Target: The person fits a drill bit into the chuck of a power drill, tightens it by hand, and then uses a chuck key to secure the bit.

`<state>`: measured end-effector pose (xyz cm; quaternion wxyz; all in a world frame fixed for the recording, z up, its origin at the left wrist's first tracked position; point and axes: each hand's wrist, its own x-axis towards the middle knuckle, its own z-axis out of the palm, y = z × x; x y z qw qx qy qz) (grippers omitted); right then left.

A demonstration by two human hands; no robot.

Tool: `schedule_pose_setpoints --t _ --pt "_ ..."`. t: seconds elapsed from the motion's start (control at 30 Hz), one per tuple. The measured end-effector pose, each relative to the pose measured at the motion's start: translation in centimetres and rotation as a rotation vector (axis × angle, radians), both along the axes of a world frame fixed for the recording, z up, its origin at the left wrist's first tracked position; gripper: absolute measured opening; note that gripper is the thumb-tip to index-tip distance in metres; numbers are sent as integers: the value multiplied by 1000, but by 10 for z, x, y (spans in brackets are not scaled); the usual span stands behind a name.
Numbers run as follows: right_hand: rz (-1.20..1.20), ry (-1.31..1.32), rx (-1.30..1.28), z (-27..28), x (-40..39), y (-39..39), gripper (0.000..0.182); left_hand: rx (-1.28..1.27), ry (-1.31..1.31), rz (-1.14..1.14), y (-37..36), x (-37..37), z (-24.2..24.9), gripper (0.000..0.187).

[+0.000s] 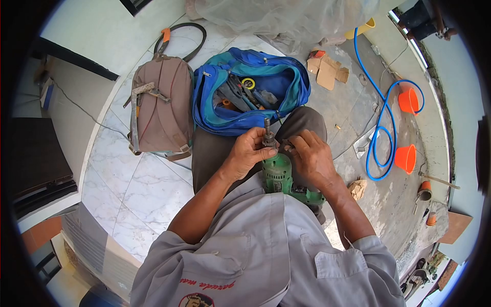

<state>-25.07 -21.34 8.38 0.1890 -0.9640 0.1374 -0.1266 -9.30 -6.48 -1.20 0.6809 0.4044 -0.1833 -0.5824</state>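
Note:
A green power drill (279, 174) rests on my lap, its chuck (268, 137) pointing away from me. My left hand (249, 152) is closed around the chuck end from the left. On the drill's right side, my right hand (311, 156) presses its fingers against the front of the body, beside the chuck. A short metal bit (266, 123) sticks out of the chuck. Just beyond my knees lies an open blue tool bag (286, 82) with several tools inside.
A brown backpack (158, 107) lies left of the bag on the marble floor. A blue hose (381, 128) loops at the right near two orange cups (406, 158). Cardboard scraps (327, 71) and a plastic sheet (286, 20) lie at the back.

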Motion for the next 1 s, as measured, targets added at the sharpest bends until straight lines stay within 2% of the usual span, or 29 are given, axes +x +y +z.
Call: schedule_pose_setpoints --t 0.13,0.33,0.63,0.73,0.83,1.0 --pt "38 15 -16 -5 1 1 20 -34 5 -9 -1 2 -1 35" --pt "79 9 -40 2 8 0 21 -55 33 -62 2 6 15 38" --pt "185 41 -164 -2 9 -9 20 8 -129 -101 -2 2 20 46" --pt "242 52 -305 5 15 -15 19 17 -161 -100 -5 0 17 47" --pt "268 135 -360 12 18 -17 18 29 -217 -106 -7 1 22 45" --pt "257 155 -311 1 17 -13 16 121 -422 -60 -8 1 24 36"
